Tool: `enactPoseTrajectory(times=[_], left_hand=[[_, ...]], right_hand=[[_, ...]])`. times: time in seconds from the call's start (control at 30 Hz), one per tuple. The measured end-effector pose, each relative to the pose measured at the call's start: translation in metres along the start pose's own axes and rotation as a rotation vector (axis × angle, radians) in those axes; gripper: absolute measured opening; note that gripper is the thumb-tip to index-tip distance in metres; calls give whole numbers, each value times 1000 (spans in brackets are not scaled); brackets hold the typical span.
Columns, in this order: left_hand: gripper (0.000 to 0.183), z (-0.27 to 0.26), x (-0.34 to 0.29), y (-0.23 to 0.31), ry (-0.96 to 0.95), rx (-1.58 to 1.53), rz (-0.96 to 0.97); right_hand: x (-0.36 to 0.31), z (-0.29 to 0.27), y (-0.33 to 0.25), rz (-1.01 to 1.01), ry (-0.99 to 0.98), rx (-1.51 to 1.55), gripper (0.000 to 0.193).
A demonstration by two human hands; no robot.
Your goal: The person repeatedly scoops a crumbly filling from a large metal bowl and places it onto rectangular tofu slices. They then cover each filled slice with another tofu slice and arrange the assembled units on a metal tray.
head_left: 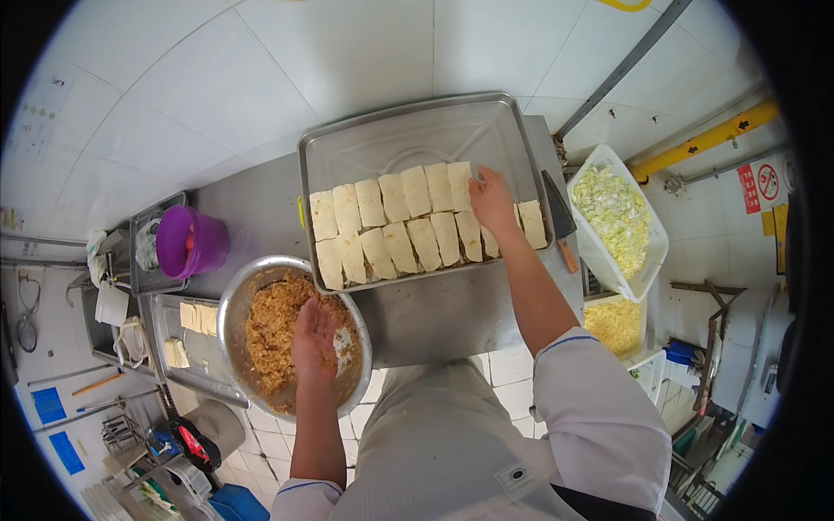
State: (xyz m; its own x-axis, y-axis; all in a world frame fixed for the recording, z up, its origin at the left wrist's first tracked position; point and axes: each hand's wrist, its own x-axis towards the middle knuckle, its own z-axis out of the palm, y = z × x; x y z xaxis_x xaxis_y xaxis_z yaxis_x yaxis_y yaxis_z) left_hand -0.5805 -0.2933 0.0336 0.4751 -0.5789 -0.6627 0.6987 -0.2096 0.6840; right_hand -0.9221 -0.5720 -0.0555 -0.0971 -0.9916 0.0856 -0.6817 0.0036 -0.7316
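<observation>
A large metal tray (408, 139) holds two rows of pale, flat rectangular pieces (395, 198), with brownish filling showing at some edges. My right hand (493, 201) is at the right end of the far row. Its fingers are curled against the last pale rectangular piece (460, 184); part of the grip is hidden by the hand. Over a big steel bowl (236, 297) I hold my left hand (314, 340), palm turned up and fingers loosely extended. Below it, orange-brown minced filling (271, 326) fills much of the bowl.
Right of the tray lie a cleaver (558, 204) and a white crate (658, 239) of chopped cabbage; yellow shreds (615, 323) sit nearer. To the left are a purple bucket (204, 241) and a second tray (204, 372) with pale slices. A tiled wall (365, 52) stands behind.
</observation>
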Motion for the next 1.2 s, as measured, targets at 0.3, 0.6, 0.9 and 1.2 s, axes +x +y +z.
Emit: enactPoseTrajectory(times=[0.3, 0.6, 0.9, 1.2], left_hand=[[50, -83, -18, 7, -74, 220, 95], [44, -243, -57, 30, -109, 149, 166], [33, -449, -95, 82, 147, -136, 293], [40, -508, -62, 131, 66, -147, 271]], right_hand=[[-218, -13, -153, -148, -598, 383, 35], [-344, 77, -216, -577, -667, -121, 41], [-408, 135, -293, -397, -857, -70, 49], [-453, 212, -367, -561, -873, 72, 37]])
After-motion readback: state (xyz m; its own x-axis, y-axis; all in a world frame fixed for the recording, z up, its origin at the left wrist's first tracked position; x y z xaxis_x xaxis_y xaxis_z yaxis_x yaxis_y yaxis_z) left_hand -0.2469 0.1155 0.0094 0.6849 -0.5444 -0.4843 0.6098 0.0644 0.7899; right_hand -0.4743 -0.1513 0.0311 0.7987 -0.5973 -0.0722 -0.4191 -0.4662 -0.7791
